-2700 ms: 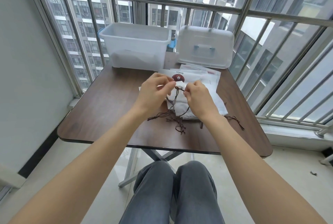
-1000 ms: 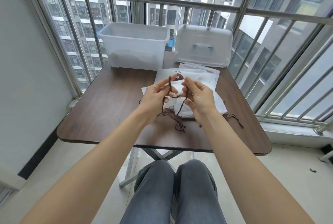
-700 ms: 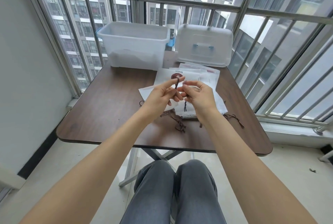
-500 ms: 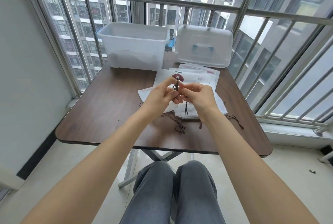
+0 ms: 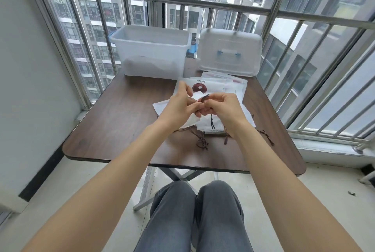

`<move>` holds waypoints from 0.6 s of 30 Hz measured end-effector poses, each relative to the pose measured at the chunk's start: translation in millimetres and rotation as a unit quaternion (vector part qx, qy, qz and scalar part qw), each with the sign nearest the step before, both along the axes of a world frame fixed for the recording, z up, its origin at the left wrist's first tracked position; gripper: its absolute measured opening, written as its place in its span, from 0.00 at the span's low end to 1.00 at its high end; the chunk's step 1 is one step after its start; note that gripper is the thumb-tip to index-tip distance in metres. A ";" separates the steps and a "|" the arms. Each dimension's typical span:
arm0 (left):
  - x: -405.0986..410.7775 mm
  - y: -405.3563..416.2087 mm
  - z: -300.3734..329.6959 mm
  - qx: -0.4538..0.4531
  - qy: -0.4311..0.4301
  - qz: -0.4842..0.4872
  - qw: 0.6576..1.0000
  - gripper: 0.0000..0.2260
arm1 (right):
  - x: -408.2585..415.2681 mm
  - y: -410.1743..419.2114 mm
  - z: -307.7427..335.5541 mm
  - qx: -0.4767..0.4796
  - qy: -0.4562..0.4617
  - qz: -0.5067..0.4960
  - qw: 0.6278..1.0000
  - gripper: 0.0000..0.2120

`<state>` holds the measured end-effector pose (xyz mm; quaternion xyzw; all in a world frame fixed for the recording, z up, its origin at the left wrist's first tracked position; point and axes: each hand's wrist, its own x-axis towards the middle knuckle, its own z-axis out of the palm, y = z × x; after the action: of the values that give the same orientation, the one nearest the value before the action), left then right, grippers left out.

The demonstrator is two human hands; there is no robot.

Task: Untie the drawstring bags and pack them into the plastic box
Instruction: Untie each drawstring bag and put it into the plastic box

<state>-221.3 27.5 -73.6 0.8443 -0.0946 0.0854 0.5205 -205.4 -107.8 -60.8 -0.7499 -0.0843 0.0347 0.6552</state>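
A pile of white drawstring bags (image 5: 215, 91) lies in the middle of the brown table (image 5: 113, 121); the top one shows a dark red round print. Both hands hover just above the pile, fingertips together. My left hand (image 5: 180, 107) and my right hand (image 5: 222, 107) pinch a dark brown drawstring (image 5: 204, 98) between them. A short end of the cord (image 5: 212, 123) dangles below onto the bag. More knotted brown cords (image 5: 202, 140) trail from the pile toward the near edge. The open clear plastic box (image 5: 151, 52) stands at the table's far left.
The box's lid (image 5: 230, 52) with blue handle clips leans at the far right of the table. Metal window bars run behind and to the right. A grey wall is on the left. My knees in grey trousers (image 5: 192, 211) sit under the near table edge.
My hands lifted the brown cord off the pile, then came close together with fingertips meeting on it. The hanging loop has shortened to a small end. The bags and box have not moved.
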 end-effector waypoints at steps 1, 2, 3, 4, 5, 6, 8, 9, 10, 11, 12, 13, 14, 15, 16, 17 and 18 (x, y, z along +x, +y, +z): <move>0.1 1.1 0.3 0.003 -0.001 0.011 1.000 0.15 | -0.2 -0.9 0.6 0.011 0.006 0.023 1.000 0.10; 0.2 1.9 0.4 0.008 -0.003 0.020 1.000 0.15 | -1.1 -1.4 1.1 0.010 0.006 0.046 0.999 0.09; 0.4 1.9 0.5 0.014 -0.005 0.027 1.000 0.14 | -2.1 -1.2 1.1 -0.005 -0.002 0.061 0.998 0.09; 0.3 1.5 0.4 0.019 -0.006 0.030 0.999 0.14 | -2.2 -0.7 -0.3 -0.021 -0.014 0.061 0.998 0.11; 0.1 0.4 0.2 0.019 -0.006 0.029 0.999 0.14 | -1.6 0.4 -1.9 -0.027 -0.027 0.044 0.998 0.13; -0.4 -0.7 0.2 0.010 -0.007 0.026 1.000 0.13 | -1.2 1.7 -3.0 -0.015 -0.032 0.016 0.999 0.12; -0.8 -1.5 0.5 -0.034 -0.006 0.012 0.999 0.14 | -0.8 3.8 -3.8 0.055 -0.006 -0.034 0.998 0.10; -0.8 -0.7 0.3 -0.061 0.000 0.007 0.998 0.15 | -0.8 4.0 -3.7 0.104 0.023 -0.044 0.993 0.08; -1.2 0.8 0.1 -0.088 0.009 0.004 0.996 0.16 | -1.3 3.6 -3.3 0.155 0.054 -0.045 0.985 0.07; -1.6 2.8 -0.3 -0.112 0.021 0.002 0.994 0.16 | -1.6 3.2 -3.4 0.202 0.082 -0.042 0.975 0.06; -2.0 4.9 -0.7 -0.131 0.033 0.000 0.991 0.15 | -2.0 2.5 -4.4 0.240 0.102 -0.038 0.965 0.05; -2.3 6.6 -0.5 -0.146 0.044 -0.002 0.988 0.14 | -2.7 2.1 -5.0 0.266 0.113 -0.033 0.957 0.05; -2.1 8.2 -0.2 -0.160 0.054 -0.004 0.986 0.13 | -3.3 1.5 -5.8 0.280 0.115 -0.025 0.953 0.05; -1.6 9.6 0.6 -0.174 0.063 -0.003 0.983 0.13 | -3.9 0.9 -6.6 0.283 0.108 -0.014 0.953 0.05; -0.7 11.3 1.6 -0.184 0.072 0.003 0.980 0.12 | -4.2 0.0 -7.4 0.275 0.097 0.000 0.957 0.06; 0.1 13.1 2.8 -0.185 0.080 0.012 0.979 0.12 | -4.7 -1.0 -7.5 0.257 0.083 0.014 0.963 0.06; 0.8 14.7 4.1 -0.179 0.083 0.021 0.980 0.11 | -5.1 -2.4 -6.9 0.230 0.065 0.027 0.971 0.06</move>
<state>-220.5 42.2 -69.5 0.7436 -0.0163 0.0417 0.6672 -210.5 -110.2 -67.7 -0.5725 -0.0676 0.0807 0.8131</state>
